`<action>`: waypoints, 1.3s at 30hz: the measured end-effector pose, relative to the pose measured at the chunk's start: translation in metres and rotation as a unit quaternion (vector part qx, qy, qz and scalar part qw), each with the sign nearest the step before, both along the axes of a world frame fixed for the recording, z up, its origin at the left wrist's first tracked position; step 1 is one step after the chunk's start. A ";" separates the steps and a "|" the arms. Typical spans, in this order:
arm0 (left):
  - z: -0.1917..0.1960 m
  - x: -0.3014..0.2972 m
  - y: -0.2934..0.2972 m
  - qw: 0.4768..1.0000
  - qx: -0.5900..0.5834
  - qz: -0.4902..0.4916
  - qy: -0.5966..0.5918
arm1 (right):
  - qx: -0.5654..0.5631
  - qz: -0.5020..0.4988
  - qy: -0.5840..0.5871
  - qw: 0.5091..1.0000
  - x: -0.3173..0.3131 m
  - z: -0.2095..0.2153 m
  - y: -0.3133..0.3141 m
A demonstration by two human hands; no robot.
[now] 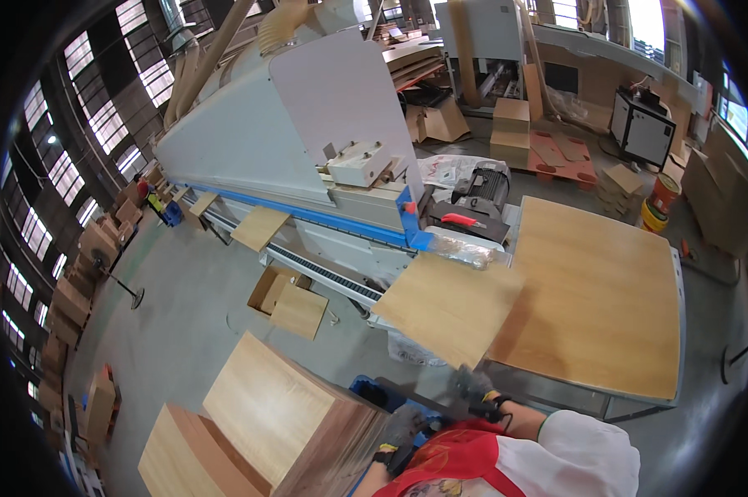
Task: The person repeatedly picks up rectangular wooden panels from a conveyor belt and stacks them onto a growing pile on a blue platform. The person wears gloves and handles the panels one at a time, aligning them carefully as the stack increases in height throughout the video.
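Note:
My right hand (475, 386), in a dark glove, is at the near corner of a pale wooden panel (448, 302) and appears to grip its edge. That panel lies between the end of a long white machine (249, 170) and a table, overlapping a larger wooden board (602, 298) on the tabletop. My left hand (402, 429), also gloved, is low beside a tall stack of wooden panels (266, 398), close to my red apron (457, 455). Its fingers are too dark and blurred to read, and I see no panel in it.
Along the machine runs a blue rail (307, 213), with another panel (260, 228) farther down. A red-handled tool (463, 220) and a motor (483, 189) sit near its end. An open cardboard box (274, 286) is on the floor. A person (152, 199) stands far left.

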State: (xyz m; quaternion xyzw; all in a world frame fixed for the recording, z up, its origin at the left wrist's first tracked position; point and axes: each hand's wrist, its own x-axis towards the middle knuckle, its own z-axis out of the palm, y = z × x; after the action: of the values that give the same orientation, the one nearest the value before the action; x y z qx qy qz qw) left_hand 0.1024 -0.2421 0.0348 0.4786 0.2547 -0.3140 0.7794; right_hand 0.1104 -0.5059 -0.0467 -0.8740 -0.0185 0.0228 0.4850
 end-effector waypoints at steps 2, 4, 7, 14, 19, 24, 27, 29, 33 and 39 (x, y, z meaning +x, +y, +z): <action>-0.030 0.011 -0.022 0.999 0.015 -0.012 0.030 | -0.106 0.115 -0.084 0.984 -0.029 0.032 0.020; -0.113 0.028 -0.032 0.969 0.130 -0.191 -0.091 | 0.129 0.061 0.287 0.947 -0.039 0.046 0.038; -0.083 0.019 -0.082 0.973 0.058 -0.210 -0.076 | 0.374 0.017 0.199 0.906 -0.059 -0.023 -0.027; 0.005 -0.002 -0.061 0.992 0.007 -0.062 -0.110 | 0.807 -0.283 0.102 0.508 -0.041 0.076 -0.087; 0.039 -0.005 -0.020 0.935 0.178 -0.046 -0.304 | 0.776 -0.235 0.126 0.571 -0.020 0.043 -0.065; 0.115 -0.035 0.020 0.894 0.332 -0.010 -0.300 | 0.712 -0.220 0.212 0.632 -0.012 0.026 -0.028; 0.145 -0.067 0.060 0.921 0.223 0.113 -0.299 | 0.663 -0.150 0.252 0.689 0.003 0.062 0.003; 0.132 -0.092 0.088 0.932 0.160 0.210 -0.249 | 0.619 -0.090 0.280 0.728 0.017 0.085 0.026; 0.127 -0.137 0.118 0.866 0.047 0.456 -0.201 | 0.512 0.044 0.350 0.784 0.037 0.122 0.092; 0.103 -0.136 0.162 0.783 0.352 0.483 -0.175 | 0.429 0.177 0.421 0.779 0.032 0.163 0.199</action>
State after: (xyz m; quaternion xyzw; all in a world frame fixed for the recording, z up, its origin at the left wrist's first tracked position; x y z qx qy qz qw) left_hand -0.0335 -0.0797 0.1378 0.5808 0.4043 0.3039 0.6379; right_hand 0.1421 -0.3072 0.1166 -0.4599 0.0252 0.4638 0.7568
